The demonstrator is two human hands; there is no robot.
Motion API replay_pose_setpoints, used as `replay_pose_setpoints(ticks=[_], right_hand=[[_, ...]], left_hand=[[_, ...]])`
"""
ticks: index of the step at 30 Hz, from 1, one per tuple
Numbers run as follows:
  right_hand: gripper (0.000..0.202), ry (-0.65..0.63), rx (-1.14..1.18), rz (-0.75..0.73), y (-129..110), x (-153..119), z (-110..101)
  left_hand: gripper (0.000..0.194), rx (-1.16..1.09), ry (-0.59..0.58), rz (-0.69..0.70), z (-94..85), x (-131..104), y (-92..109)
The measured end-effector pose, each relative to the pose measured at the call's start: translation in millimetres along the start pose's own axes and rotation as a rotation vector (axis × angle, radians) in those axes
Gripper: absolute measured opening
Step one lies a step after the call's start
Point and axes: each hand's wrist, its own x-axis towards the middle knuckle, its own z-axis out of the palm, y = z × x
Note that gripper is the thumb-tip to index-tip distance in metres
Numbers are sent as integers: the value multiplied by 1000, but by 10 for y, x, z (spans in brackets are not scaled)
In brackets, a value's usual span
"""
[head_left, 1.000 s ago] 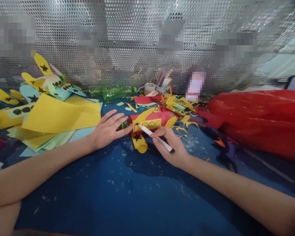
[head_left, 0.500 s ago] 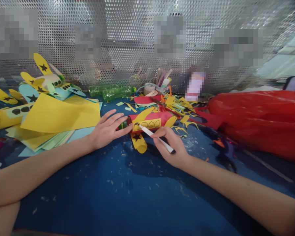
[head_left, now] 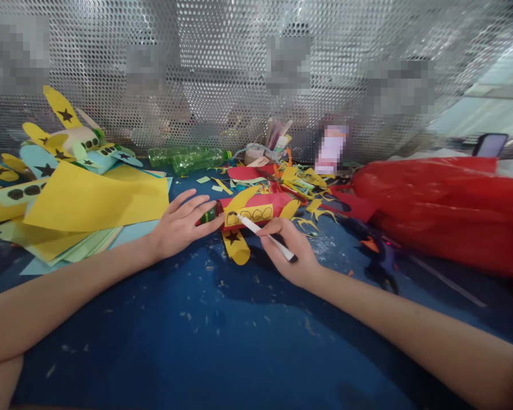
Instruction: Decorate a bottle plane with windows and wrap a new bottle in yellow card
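Note:
A toy plane (head_left: 279, 200) made from a bottle in red paper lies in front of me, with yellow paper wings, one bearing a black star. Along its side runs a yellow strip (head_left: 263, 214) with a row of outlined windows. My left hand (head_left: 183, 223) rests with fingers spread at the plane's bare green bottle end, the thumb against it. Pinched in my right hand (head_left: 291, 250) is a white marker (head_left: 250, 224) with a black end. Its tip meets the strip at the leftmost window, which is partly darkened.
Yellow paper sheets (head_left: 89, 196) and finished paper planes (head_left: 79, 142) lie on the left. Behind are green bottles (head_left: 196, 159) and paper scraps (head_left: 303, 179). A red plastic bag (head_left: 444, 210) and a dark purple tool (head_left: 378, 250) are at right on the blue table (head_left: 256, 341).
The view has shifted slightly, so everything sits a little further left. The marker tip stays at the leftmost window, and both hands keep their places on the plane and marker.

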Motion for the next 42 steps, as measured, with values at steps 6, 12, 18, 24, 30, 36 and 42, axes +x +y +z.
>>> replay_pose_setpoints(ticks=[6,12,18,24,30,36,42], right_hand=[[11,1,6,10,10,-5,-3],[10,-10,2,23,10,-6,-1],[11,4,-8,-4,5,0,-8],[13,-8,-11,-37,2,10,-10],[11,-5,-20,-9,15,8,-13],[11,-17,5,-1,19,1,-13],[11,-16,4,18,-7,4,-18]], left_hand=[[36,-14,-4,-2,18,-8,2],[37,-4,0,4,18,-17,-4],[37,8,-11,9,7,-7,-4],[36,-9,-11,6,2,-2,-5],[36,-1,-11,9,14,-8,-6],[37,4,-9,3,9,-5,-7],[41,-44,-33,-25,17,-18,-5]])
